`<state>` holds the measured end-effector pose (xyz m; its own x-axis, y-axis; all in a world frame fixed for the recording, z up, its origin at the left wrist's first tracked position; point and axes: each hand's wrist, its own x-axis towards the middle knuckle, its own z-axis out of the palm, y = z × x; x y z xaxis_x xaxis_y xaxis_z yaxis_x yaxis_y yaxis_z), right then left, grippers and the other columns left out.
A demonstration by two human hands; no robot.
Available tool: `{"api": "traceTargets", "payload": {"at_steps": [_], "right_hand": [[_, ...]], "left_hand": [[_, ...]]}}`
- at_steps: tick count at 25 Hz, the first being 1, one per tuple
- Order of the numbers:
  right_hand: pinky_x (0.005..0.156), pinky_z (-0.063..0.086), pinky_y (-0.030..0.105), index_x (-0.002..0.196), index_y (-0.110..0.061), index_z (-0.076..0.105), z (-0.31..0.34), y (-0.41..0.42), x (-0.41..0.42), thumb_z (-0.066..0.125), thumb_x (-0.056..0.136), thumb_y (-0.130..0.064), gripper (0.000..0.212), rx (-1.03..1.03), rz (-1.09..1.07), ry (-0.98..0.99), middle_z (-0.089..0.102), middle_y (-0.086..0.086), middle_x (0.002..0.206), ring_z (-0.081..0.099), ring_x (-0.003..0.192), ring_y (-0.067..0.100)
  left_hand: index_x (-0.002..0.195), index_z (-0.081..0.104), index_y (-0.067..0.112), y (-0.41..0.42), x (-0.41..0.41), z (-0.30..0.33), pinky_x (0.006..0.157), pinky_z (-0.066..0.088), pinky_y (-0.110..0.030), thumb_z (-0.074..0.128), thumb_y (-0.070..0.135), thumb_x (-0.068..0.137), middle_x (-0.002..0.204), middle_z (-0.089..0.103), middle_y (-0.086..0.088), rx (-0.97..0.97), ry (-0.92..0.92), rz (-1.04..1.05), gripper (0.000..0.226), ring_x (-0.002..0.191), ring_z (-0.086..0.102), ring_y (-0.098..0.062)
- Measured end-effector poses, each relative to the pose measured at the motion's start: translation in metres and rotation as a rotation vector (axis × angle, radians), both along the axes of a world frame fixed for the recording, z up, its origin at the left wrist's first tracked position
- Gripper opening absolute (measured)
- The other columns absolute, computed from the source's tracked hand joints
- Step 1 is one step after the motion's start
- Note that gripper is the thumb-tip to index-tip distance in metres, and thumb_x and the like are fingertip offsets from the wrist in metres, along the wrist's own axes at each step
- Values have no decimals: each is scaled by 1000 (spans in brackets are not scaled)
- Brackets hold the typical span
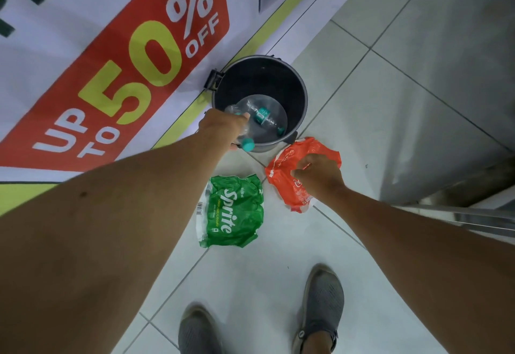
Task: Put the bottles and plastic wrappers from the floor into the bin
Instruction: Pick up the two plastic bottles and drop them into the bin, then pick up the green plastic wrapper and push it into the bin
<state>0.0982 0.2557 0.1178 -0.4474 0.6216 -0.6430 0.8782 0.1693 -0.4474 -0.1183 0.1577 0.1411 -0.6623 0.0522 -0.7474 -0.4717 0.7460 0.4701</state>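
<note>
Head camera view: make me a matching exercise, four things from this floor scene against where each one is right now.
Things:
1. green Sprite plastic wrapper
2. orange plastic wrapper
3. clear plastic bottle with a teal cap
4. clear plastic bottle with a teal label

Places:
A. lying inside the dark round bin
B. in the left hand at the bin's rim
C. flat on the white tiled floor, untouched
D. on the floor, under the right hand

Pairs: 1-C, 2-D, 3-B, 4-A

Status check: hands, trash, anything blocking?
Left hand holds clear bottle at bin rim. Right hand gripping orange wrapper. Green wrapper on floor. Nothing blocking.
</note>
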Motion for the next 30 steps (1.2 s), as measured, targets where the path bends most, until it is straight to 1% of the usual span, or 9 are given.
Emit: {"api": "traceTargets", "payload": {"at_steps": [2, 6, 11, 14, 18, 21, 24, 26, 30], "right_hand": [[60, 46, 23, 90, -28, 68, 1, -7, 7, 75, 89, -27, 8, -16, 7, -6, 76, -3, 104, 70, 92, 19], [56, 41, 21, 99, -25, 72, 7, -22, 19, 71, 89, -26, 10, -30, 26, -24, 75, -3, 100, 70, 86, 18], [82, 60, 39, 94, -21, 74, -21, -50, 42, 72, 86, -30, 13, -101, 19, -75, 79, 7, 101, 74, 96, 32], [87, 64, 51, 101, -20, 74, -59, -79, 49, 76, 80, -30, 23, -226, -57, -83, 79, 12, 101, 76, 96, 37], [96, 61, 50, 139, -20, 61, -123, -122, 48, 77, 84, -32, 58, -345, -139, -117, 72, 16, 128, 72, 112, 37], [79, 56, 39, 158, -15, 39, -155, -146, 42, 73, 94, -29, 75, -408, -235, -121, 59, 14, 143, 66, 96, 26], [80, 57, 43, 142, -15, 52, -169, -156, 40, 75, 95, -21, 53, -510, -367, -53, 60, 14, 140, 61, 98, 25], [80, 61, 46, 127, -14, 57, -163, -160, 41, 75, 96, -19, 36, -508, -395, -39, 65, 13, 126, 61, 83, 18], [62, 59, 33, 136, -14, 57, -113, -155, 49, 73, 96, -21, 44, -418, -386, -2, 66, 10, 116, 60, 74, 12]], "left_hand": [[124, 69, 6, -11, 3, 4, 85, 67, -45, 84, 51, 79, 114, 76, -15, 3, 78, 32, 64, 77, 75, -28], [136, 67, 21, -66, 46, 11, 108, 52, -39, 60, 49, 96, 137, 72, -6, -108, 254, -58, 50, 122, 69, -34], [142, 64, 23, -142, 99, -36, 108, 50, -38, 64, 43, 96, 145, 68, -7, -216, 21, -138, 50, 128, 66, -32], [149, 57, 22, -166, 109, -73, 110, 50, -39, 68, 42, 95, 150, 64, -10, -241, -13, -116, 59, 132, 64, -33], [163, 36, 16, -194, 113, -134, 119, 43, -44, 72, 40, 94, 164, 48, -14, -241, -5, -113, 81, 148, 49, -38], [164, 31, 15, -207, 117, -164, 104, 46, -35, 71, 34, 98, 163, 47, -13, -161, -87, 23, 80, 139, 54, -35], [157, 44, 14, -213, 122, -178, 93, 48, -38, 66, 23, 102, 143, 57, -5, -89, -150, 119, 61, 113, 53, -28], [153, 50, 13, -214, 127, -172, 94, 51, -40, 66, 18, 102, 126, 55, -1, -77, -165, 138, 54, 108, 51, -26], [141, 61, 15, -216, 131, -124, 100, 56, -46, 71, 16, 98, 124, 65, -3, -42, -173, 200, 45, 105, 60, -27]]}}
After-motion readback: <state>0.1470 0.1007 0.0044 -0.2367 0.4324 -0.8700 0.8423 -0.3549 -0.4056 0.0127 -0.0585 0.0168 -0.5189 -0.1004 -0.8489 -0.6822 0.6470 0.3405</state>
